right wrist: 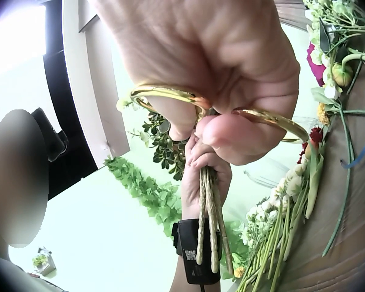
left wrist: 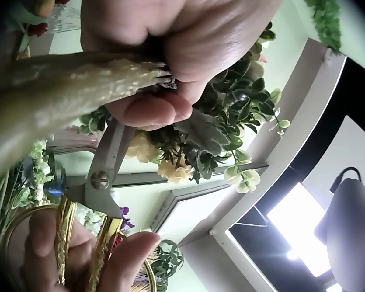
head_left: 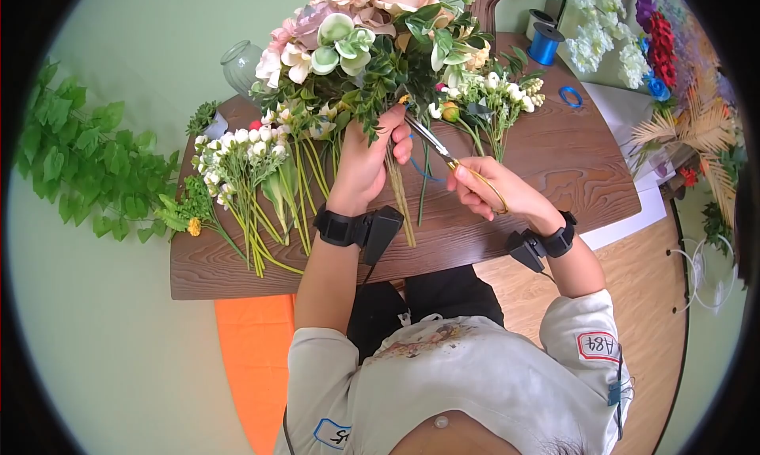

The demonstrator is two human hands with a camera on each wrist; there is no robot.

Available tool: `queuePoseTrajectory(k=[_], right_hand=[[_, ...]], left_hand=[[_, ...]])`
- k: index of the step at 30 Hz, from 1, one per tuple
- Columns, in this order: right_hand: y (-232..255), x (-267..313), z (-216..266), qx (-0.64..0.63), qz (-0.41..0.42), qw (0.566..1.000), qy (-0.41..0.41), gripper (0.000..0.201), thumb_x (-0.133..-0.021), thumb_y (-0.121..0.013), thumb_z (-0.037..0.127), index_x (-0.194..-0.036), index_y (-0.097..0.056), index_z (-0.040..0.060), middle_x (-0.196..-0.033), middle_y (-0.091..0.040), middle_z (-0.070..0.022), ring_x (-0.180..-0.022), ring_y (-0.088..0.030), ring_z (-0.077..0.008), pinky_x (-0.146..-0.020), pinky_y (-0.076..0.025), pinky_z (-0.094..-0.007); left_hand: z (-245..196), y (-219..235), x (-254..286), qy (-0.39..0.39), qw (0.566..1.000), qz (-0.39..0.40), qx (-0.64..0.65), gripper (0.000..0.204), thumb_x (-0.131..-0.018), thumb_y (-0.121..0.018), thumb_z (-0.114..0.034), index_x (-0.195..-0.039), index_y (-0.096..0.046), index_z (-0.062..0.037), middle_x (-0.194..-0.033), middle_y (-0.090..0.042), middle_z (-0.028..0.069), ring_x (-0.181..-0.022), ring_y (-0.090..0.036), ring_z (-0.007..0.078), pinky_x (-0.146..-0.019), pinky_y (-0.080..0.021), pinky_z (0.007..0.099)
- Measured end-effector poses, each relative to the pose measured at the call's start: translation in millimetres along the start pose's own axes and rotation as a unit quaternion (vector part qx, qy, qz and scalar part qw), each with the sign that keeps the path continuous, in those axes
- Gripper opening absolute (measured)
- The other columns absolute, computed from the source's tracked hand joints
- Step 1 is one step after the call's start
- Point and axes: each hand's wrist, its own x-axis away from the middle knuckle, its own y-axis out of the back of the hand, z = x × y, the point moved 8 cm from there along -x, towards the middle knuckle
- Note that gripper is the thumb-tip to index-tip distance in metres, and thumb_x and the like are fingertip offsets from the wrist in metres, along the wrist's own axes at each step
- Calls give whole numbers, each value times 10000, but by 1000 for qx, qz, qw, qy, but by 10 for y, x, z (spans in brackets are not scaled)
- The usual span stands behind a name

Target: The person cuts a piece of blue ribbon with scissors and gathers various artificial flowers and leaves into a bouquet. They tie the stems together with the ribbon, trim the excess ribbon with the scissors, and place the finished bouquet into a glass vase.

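Observation:
My left hand (head_left: 362, 163) grips the stems (head_left: 400, 205) of a bouquet (head_left: 348, 43) of pink, peach and white flowers with green leaves, held above the table. The thick stems (right wrist: 209, 213) hang below that fist in the right wrist view. My right hand (head_left: 492, 187) holds gold-handled scissors (head_left: 431, 140), thumb and fingers through the loops. Up beside the left fingers, the blades point into the greenery just under the blooms. From the left wrist, the scissors' pivot (left wrist: 100, 180) shows, with the blades running behind the left fingertips; their tips are hidden.
White flowers on green stems (head_left: 245, 150) lie left on the brown table (head_left: 546, 170), with more white blooms (head_left: 507, 98) at right. Behind stand a clear vase (head_left: 240, 67), a brownish vase (head_left: 484, 7) and a blue ribbon spool (head_left: 545, 45). A blue ribbon loop (head_left: 570, 97) lies nearby.

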Motion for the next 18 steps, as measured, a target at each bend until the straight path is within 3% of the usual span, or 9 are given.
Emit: queuePoseTrajectory(k=[18], right_hand=[[37,-21,-60,-24,-12,1000,-16,417,-850,-412,407,-712,-439,14,-421,-363,30,-296,-362,-41,-264,-286,-178]], left_hand=[[67,-10,-17,18,1000,18,14,121,-834,-470,-154,-756,-408,-84,-580,-331,-30,-467,-321,57,-430,-275,200]])
